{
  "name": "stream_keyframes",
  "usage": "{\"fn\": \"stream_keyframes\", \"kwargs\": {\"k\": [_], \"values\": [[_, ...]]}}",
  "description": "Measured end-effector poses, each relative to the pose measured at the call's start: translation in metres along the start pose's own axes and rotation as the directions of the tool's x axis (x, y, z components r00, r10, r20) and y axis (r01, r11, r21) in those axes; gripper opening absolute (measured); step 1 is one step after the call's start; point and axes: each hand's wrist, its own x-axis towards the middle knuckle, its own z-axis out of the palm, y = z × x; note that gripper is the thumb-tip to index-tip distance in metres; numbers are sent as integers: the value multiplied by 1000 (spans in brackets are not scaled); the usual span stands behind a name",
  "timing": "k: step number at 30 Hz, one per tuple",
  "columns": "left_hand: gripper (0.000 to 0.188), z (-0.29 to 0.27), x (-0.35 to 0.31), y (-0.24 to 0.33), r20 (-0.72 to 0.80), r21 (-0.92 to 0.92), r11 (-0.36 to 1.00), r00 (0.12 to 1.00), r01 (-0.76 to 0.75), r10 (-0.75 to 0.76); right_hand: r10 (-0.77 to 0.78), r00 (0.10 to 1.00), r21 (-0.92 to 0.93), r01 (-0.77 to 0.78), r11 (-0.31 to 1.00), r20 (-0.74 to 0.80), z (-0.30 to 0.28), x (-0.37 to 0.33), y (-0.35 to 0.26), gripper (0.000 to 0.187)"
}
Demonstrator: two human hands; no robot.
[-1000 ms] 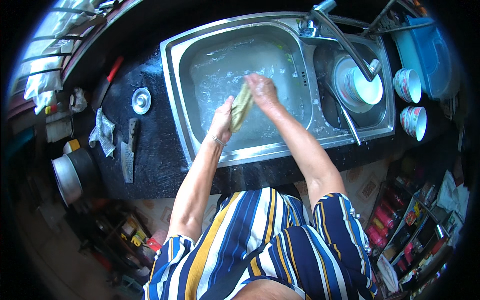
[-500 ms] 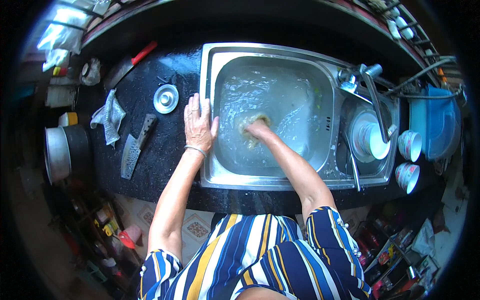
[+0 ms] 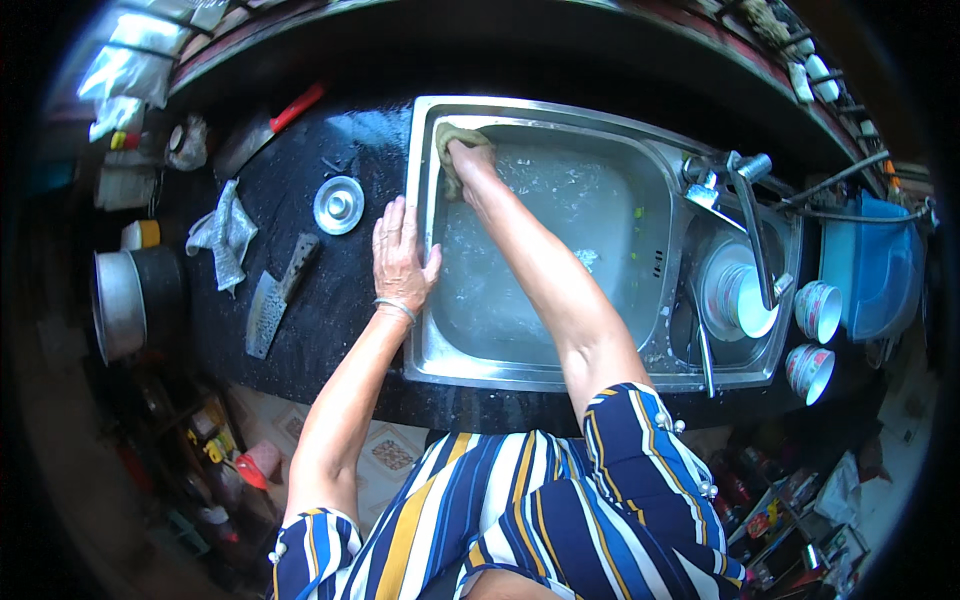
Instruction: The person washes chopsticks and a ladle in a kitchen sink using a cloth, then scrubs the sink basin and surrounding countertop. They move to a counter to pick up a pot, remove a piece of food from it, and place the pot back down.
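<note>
A steel sink (image 3: 500,372) holds cloudy water in its large basin. At the basin's far left corner, my right hand (image 3: 473,167) grips a wet yellowish cloth (image 3: 452,140) and presses it against the wall. My left hand (image 3: 401,255) lies flat on the sink's left rim and the black counter beside it, fingers stretched out and holding nothing. Close to its left are a round metal drain strainer (image 3: 339,205) and a cleaver (image 3: 267,312) with a dark handle. Small green bits cling to the basin's right side.
A bent faucet (image 3: 752,225) reaches over the small basin, where white bowls (image 3: 745,300) are stacked. Patterned bowls (image 3: 818,310) and a blue plastic container (image 3: 872,265) stand right. A crumpled cloth (image 3: 225,237), a red-handled knife (image 3: 297,107) and a metal pot (image 3: 122,305) sit left.
My right hand has moved the cloth out of the water near the basin's middle, up to the far left corner. The left hand stays on the rim.
</note>
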Motion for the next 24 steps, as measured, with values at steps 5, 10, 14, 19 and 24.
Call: {"fn": "stream_keyframes", "kwargs": {"k": [5, 10, 14, 19, 24], "values": [[71, 2, -3, -4, -3, 65, 998, 1000, -20, 21, 68, 997, 262, -77, 962, 46, -25, 15, -9, 35], [68, 4, -3, -2, -21, 47, 999, 1000, -9, 10, 77, 996, 151, -83, 985, 43, -105, 16, -25, 35], [69, 5, -2, -1, -17, 44, 999, 1000, -7, 8, 94, 995, 324, -82, 942, -21, -162, 17, -32, 35], [70, 3, -3, -1, -14, 63, 998, 1000, -20, 21, 186, 970, 542, -72, 837, -159, -234, 23, -41, 38], [69, 6, -5, -4, -31, 63, 997, 999, -41, 43, 311, 945, 768, -122, 629, -104, -244, 17, -52, 49]]}}
